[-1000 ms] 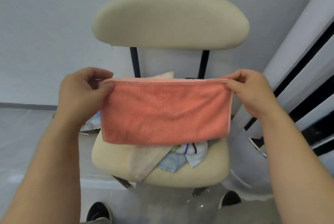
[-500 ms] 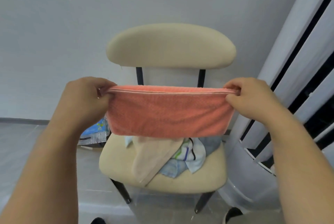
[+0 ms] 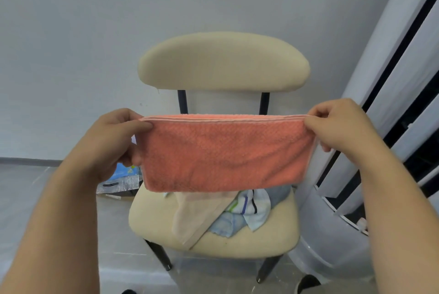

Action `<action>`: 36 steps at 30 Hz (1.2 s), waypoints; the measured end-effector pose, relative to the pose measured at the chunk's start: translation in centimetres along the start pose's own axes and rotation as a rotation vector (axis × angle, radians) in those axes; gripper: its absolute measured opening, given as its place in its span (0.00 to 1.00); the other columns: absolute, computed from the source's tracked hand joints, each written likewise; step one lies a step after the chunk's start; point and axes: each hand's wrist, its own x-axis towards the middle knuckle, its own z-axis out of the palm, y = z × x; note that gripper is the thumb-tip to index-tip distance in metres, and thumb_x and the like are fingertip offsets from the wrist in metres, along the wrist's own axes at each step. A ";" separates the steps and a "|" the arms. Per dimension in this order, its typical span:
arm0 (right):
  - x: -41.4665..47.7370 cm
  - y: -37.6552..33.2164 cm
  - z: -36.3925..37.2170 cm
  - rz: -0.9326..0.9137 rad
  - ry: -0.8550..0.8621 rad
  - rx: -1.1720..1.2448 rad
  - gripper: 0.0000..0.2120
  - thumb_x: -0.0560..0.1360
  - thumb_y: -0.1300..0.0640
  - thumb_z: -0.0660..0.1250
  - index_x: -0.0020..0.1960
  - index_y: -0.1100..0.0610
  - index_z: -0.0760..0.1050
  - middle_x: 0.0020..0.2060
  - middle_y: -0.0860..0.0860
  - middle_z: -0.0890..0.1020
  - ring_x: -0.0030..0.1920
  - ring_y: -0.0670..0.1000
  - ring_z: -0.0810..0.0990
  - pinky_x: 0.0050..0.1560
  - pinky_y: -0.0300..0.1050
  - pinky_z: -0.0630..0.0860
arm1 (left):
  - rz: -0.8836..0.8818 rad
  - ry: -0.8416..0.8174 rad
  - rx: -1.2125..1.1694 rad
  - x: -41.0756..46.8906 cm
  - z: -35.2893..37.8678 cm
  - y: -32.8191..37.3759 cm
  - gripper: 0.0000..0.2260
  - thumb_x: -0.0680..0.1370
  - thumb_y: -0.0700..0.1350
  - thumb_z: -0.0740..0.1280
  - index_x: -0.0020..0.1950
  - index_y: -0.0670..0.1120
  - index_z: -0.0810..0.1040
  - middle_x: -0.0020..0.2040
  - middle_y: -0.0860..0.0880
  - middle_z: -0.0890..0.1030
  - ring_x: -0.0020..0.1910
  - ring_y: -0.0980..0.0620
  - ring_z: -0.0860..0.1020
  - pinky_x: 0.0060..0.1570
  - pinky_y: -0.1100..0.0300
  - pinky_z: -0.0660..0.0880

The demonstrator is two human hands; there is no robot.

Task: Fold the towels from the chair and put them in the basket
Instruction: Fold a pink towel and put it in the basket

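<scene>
Two hands hold one towel up before the chair (image 3: 223, 63). At the left, the left hand (image 3: 114, 141) pinches the upper left corner of the orange towel (image 3: 223, 153), thumb on the near side and the other fingers curled behind. The towel is doubled, its edges together along the top, and it hangs flat above the seat. It looks light, soft and limp, with a rough pile that should not slip; I think it is best taken at the corners, where the layers meet. Under it, a beige towel (image 3: 192, 217) and a striped towel (image 3: 251, 208) lie crumpled on the seat. At the right, the right hand (image 3: 342, 132) pinches the upper right corner in the same way.
</scene>
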 end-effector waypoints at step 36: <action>3.7 9.7 11.1 0.801 -0.466 1.007 0.10 0.78 0.58 0.71 0.58 0.59 0.79 0.46 0.55 0.84 0.41 0.52 0.82 0.36 0.45 0.83 | -0.584 -0.123 -0.559 4.0 5.0 -8.8 0.25 0.70 0.29 0.62 0.63 0.49 0.82 0.64 0.43 0.76 0.46 0.46 0.76 0.52 0.51 0.77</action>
